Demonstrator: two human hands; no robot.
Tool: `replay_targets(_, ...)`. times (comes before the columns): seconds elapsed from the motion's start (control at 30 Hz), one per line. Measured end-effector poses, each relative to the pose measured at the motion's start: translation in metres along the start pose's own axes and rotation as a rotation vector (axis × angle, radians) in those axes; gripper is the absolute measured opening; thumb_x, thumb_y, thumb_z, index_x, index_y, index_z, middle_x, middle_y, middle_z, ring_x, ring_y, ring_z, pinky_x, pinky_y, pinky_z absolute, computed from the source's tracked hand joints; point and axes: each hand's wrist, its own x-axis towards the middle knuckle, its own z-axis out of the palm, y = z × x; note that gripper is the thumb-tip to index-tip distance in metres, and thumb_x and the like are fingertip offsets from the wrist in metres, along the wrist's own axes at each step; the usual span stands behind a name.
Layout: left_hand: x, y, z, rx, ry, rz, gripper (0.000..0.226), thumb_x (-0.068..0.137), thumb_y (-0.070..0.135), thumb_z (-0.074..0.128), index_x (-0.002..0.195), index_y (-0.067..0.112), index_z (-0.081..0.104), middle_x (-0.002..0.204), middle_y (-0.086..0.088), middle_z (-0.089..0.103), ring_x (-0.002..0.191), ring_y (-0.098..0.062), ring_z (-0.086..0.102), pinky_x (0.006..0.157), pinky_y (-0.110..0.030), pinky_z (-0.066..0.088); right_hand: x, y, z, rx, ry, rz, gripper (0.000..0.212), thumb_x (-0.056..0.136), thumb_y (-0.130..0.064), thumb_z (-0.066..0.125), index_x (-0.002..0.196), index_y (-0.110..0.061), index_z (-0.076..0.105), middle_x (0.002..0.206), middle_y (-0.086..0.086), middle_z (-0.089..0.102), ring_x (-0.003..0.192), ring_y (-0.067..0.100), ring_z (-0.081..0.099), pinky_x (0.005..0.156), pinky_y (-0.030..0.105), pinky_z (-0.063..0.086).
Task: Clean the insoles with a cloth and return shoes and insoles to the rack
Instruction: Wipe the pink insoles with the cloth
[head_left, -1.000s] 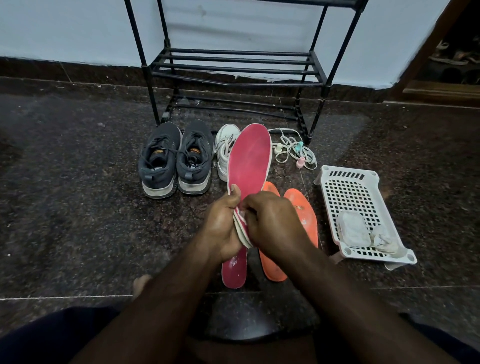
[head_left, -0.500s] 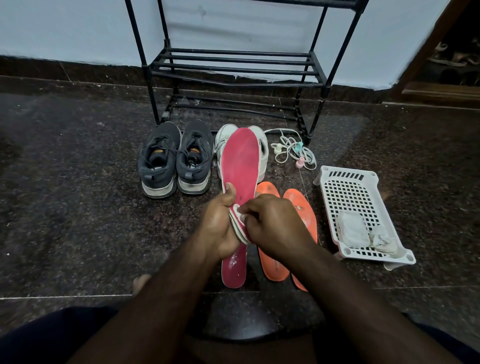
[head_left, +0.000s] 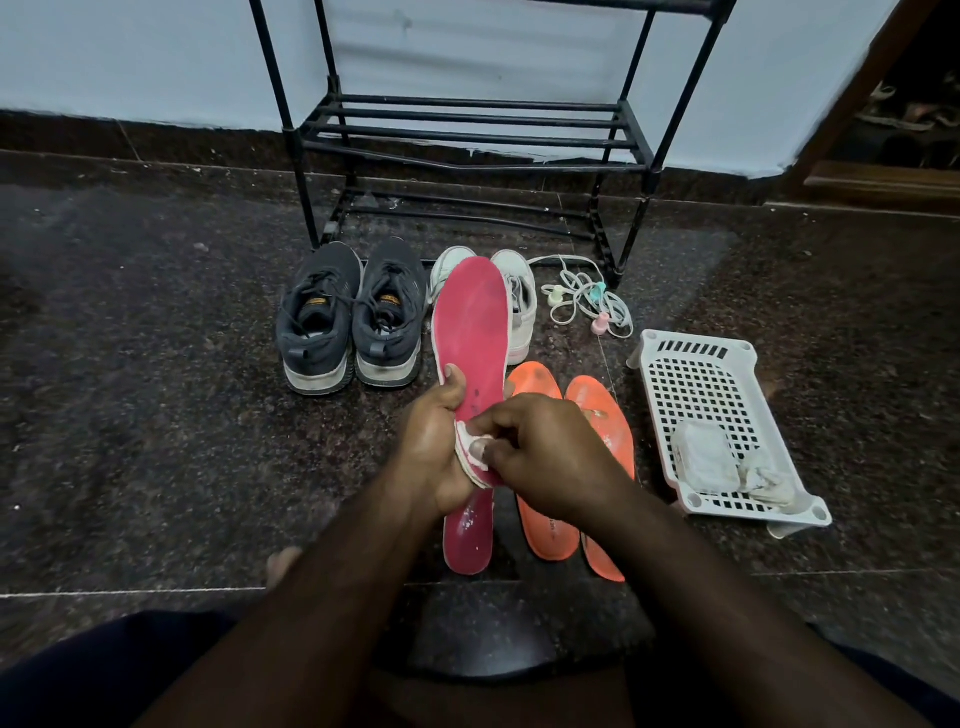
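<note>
My left hand (head_left: 439, 441) grips a red insole (head_left: 472, 322) near its heel and holds it up, toe pointing away, in front of the white shoes (head_left: 519, 312). At that heel my right hand (head_left: 545, 452) pinches a small white cloth (head_left: 474, 447) against the insole. A second red insole (head_left: 467, 540) lies on the floor below my hands. Two orange insoles (head_left: 545, 525) lie to its right. A pair of dark grey sneakers (head_left: 319, 327) stands to the left. The black metal shoe rack (head_left: 467, 135) stands behind, against the wall, with nothing on its shelves.
A white perforated plastic basket (head_left: 696, 379) sits on the floor at right, holding crumpled white cloths (head_left: 706, 462). A tangle of white cords with pastel clips (head_left: 587, 306) lies by the rack's right leg. The floor is dark speckled stone. A doorway opens at far right.
The held red insole's toe has swung left, from leaning right to nearly straight, uncovering the right white shoe. My right hand stays at the heel with the cloth.
</note>
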Motion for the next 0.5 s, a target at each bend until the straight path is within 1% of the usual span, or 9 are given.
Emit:
replay_targets(0.07, 0.0, 0.002, 0.001, -0.023, 0.022, 0.01, 0.056, 0.105, 0.049, 0.036, 0.103, 0.0, 0.064, 0.094, -0.018, 0.07, 0.073, -0.028, 0.074, 0.067, -0.038, 0.061, -0.002, 0.001, 0.004, -0.007, 0.027, -0.04, 0.02, 0.085, -0.015, 0.067, 0.102, -0.019, 0.076, 0.092, 0.001, 0.071, 0.084, 0.011, 0.062, 0.075, 0.023, 0.044)
replay_targets(0.1, 0.0, 0.002, 0.001, -0.037, 0.019, 0.017, 0.057, 0.105, 0.048, 0.035, 0.105, -0.001, 0.063, 0.098, -0.019, 0.07, 0.078, -0.028, 0.074, 0.072, -0.039, 0.062, -0.002, 0.001, 0.007, -0.029, 0.066, -0.058, 0.02, 0.084, -0.013, 0.065, 0.1, -0.017, 0.076, 0.091, 0.004, 0.069, 0.086, 0.016, 0.062, 0.078, 0.026, 0.045)
replay_targets(0.13, 0.001, 0.002, 0.0, -0.048, 0.01, 0.025, 0.057, 0.105, 0.047, 0.035, 0.11, -0.002, 0.061, 0.102, -0.019, 0.068, 0.086, -0.029, 0.072, 0.081, -0.04, 0.06, -0.001, 0.003, 0.011, -0.058, 0.11, -0.071, 0.02, 0.083, -0.013, 0.063, 0.097, -0.015, 0.076, 0.089, 0.006, 0.067, 0.086, 0.021, 0.062, 0.079, 0.031, 0.047)
replay_targets(0.2, 0.001, 0.001, -0.003, -0.058, -0.015, 0.027, 0.055, 0.106, 0.044, 0.034, 0.118, -0.002, 0.059, 0.108, -0.019, 0.066, 0.099, -0.029, 0.066, 0.099, -0.043, 0.049, 0.003, 0.006, 0.018, -0.102, 0.195, -0.073, 0.018, 0.082, -0.013, 0.059, 0.091, -0.01, 0.075, 0.084, 0.009, 0.061, 0.079, 0.027, 0.061, 0.07, 0.039, 0.051)
replay_targets(0.27, 0.002, -0.001, -0.005, -0.065, -0.033, 0.036, 0.056, 0.106, 0.043, 0.033, 0.122, -0.004, 0.059, 0.108, -0.02, 0.068, 0.102, -0.03, 0.064, 0.107, -0.044, 0.042, 0.005, 0.006, 0.019, -0.108, 0.234, -0.062, 0.017, 0.081, -0.013, 0.059, 0.088, -0.006, 0.073, 0.083, 0.012, 0.059, 0.074, 0.03, 0.061, 0.063, 0.042, 0.052)
replay_targets(0.33, 0.004, 0.0, -0.006, -0.056, -0.031, 0.033, 0.057, 0.106, 0.046, 0.033, 0.119, -0.002, 0.06, 0.106, -0.019, 0.072, 0.095, -0.029, 0.069, 0.104, -0.042, 0.042, 0.005, 0.006, 0.016, -0.139, 0.185, -0.075, 0.017, 0.083, -0.012, 0.061, 0.093, -0.007, 0.075, 0.087, 0.013, 0.062, 0.079, 0.031, 0.062, 0.07, 0.044, 0.052)
replay_targets(0.4, 0.006, 0.004, -0.006, -0.047, -0.016, 0.031, 0.059, 0.104, 0.05, 0.034, 0.124, 0.001, 0.059, 0.116, -0.019, 0.071, 0.092, -0.029, 0.073, 0.097, -0.04, 0.047, 0.002, 0.007, 0.014, -0.163, 0.076, -0.074, 0.02, 0.085, -0.013, 0.064, 0.101, -0.011, 0.076, 0.094, 0.012, 0.065, 0.09, 0.028, 0.062, 0.081, 0.04, 0.047)
replay_targets(0.47, 0.008, 0.007, -0.005, -0.067, -0.011, 0.04, 0.057, 0.104, 0.051, 0.035, 0.128, 0.005, 0.058, 0.127, -0.02, 0.065, 0.1, -0.031, 0.07, 0.093, -0.045, 0.05, -0.001, 0.008, 0.013, -0.108, 0.046, -0.06, 0.021, 0.085, -0.014, 0.066, 0.103, -0.016, 0.076, 0.096, 0.008, 0.067, 0.095, 0.023, 0.061, 0.086, 0.036, 0.045)
replay_targets(0.5, 0.007, 0.008, -0.004, -0.071, -0.009, 0.047, 0.056, 0.104, 0.05, 0.036, 0.13, 0.005, 0.056, 0.128, -0.021, 0.064, 0.103, -0.031, 0.068, 0.094, -0.047, 0.05, -0.003, 0.006, 0.013, -0.069, 0.073, -0.066, 0.019, 0.084, -0.013, 0.066, 0.1, -0.016, 0.076, 0.094, 0.007, 0.067, 0.093, 0.022, 0.061, 0.085, 0.035, 0.046)
